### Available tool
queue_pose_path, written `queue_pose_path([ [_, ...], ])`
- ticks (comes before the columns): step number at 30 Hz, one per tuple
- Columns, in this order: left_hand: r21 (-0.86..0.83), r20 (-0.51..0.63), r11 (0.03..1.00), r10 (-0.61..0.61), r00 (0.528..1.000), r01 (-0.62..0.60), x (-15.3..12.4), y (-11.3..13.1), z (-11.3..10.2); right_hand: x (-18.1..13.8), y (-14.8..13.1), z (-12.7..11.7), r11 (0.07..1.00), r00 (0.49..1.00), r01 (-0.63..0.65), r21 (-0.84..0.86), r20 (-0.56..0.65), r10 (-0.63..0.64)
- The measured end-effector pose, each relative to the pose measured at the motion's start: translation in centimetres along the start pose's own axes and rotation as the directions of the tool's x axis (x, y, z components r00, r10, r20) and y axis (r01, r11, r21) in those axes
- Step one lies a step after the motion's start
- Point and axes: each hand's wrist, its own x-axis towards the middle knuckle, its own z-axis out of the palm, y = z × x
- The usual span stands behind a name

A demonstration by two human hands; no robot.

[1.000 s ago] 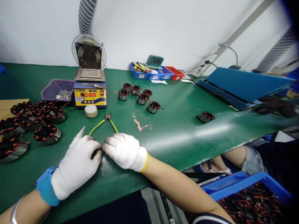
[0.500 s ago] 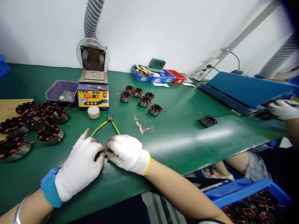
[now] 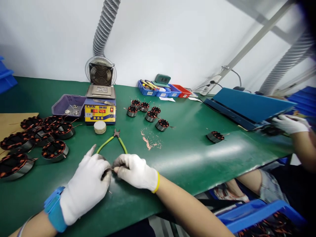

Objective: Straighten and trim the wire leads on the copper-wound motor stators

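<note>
My left hand (image 3: pixel 86 186), in a white glove, is closed around a small dark motor stator (image 3: pixel 104 174), almost wholly hidden by the fingers. A thin wire end (image 3: pixel 113 169) sticks out from it toward the right. My right hand (image 3: pixel 137 172), gloved too, pinches this wire between thumb and fingertips, close beside the left. Just beyond both hands lie side cutters (image 3: pixel 105 144) with green handles, jaws pointing away. A white round pot (image 3: pixel 100 127) stands behind the cutters. Copper scraps (image 3: pixel 148 143) are scattered on the green table (image 3: pixel 177 154).
Several large stators (image 3: pixel 54 149) sit at left, several smaller ones (image 3: pixel 151 116) at centre, one (image 3: pixel 215 136) farther right. A soldering unit (image 3: pixel 100 112) stands beside a purple tray (image 3: pixel 66 102). A co-worker's gloved hand (image 3: pixel 291 123) is by a blue panel (image 3: pixel 251 102). A blue crate (image 3: pixel 261 214) holds stators.
My view has tilted up a little, so the table things appear lower. Both hands stay together at the wire; the right fingers have shifted slightly. The soldering unit's displayed numbers differ.
</note>
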Motion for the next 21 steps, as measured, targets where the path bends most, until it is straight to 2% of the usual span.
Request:
queue_pose_path([
  [2,-0.012,-0.019,1.0,-0.002,1.0,0.001,0.0,0.1,0.0,-0.5,-0.1,-0.4,0.959,0.973,0.123,-0.257,-0.158,-0.167],
  [4,-0.019,-0.026,1.0,-0.001,1.0,0.001,0.0,0.1,0.0,-0.7,-0.2,-0.3,0.938,0.962,0.165,-0.305,-0.158,-0.221],
  [5,-0.024,-0.02,1.0,-0.001,1.0,0.001,0.0,0.1,0.0,-0.7,-0.2,-0.1,0.962,0.976,0.141,-0.235,-0.127,-0.175],
  [7,-0.041,0.0,0.999,-0.001,1.0,0.001,0.0,0.2,0.0,-0.4,-0.3,0.4,0.999,0.999,-0.002,0.042,-0.036,0.004],
  [9,-0.068,0.019,0.998,0.005,1.0,-0.004,0.1,0.3,-0.1,0.1,-0.4,0.7,0.924,0.982,-0.183,0.337,0.098,0.159],
  [10,-0.091,0.025,0.996,0.018,1.0,-0.016,0.1,0.4,-0.1,0.2,-0.5,0.8,0.87,0.967,-0.247,0.427,0.16,0.196],
  [12,-0.159,0.049,0.985,0.075,0.996,-0.067,0.3,0.6,-0.2,0.4,-0.5,0.4,0.827,0.946,-0.308,0.471,0.243,0.214],
  [16,-0.294,0.141,0.938,0.234,0.962,-0.185,0.8,0.5,-0.9,0.0,-0.2,-1.8,0.855,0.908,-0.325,0.404,0.385,0.163],
  [17,-0.299,0.151,0.934,0.25,0.956,-0.197,0.8,0.3,-1.2,-0.1,-0.1,-2.5,0.855,0.926,-0.288,0.432,0.352,0.135],
  [19,-0.278,0.138,0.936,0.26,0.956,-0.214,0.8,-0.4,-2.1,-0.3,0.1,-3.5,0.842,0.979,-0.181,0.508,0.178,0.103],
  [21,-0.174,0.061,0.97,0.185,0.981,-0.172,0.7,-1.1,-3.2,-0.4,0.1,-3.7,0.851,0.993,-0.105,0.514,0.012,0.115],
])
